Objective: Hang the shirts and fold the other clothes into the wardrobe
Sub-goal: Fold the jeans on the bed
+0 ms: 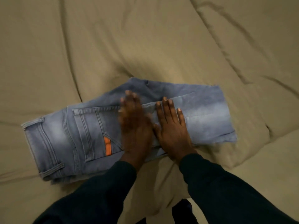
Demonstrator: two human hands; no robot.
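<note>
pressing flat with straight fingers, grasping nothing, the left hand (pixel 135 126) and right hand (pixel 171 126) smoothed half-folded jeans (pixel 68 136) on the bed (pixel 145 38), wardrobe unseen, so stowing looked undone.

A single head-worn camera looks steeply down from close above at the bed (pixel 97 46), both sleeved forearms entering from the bottom edge.
</note>
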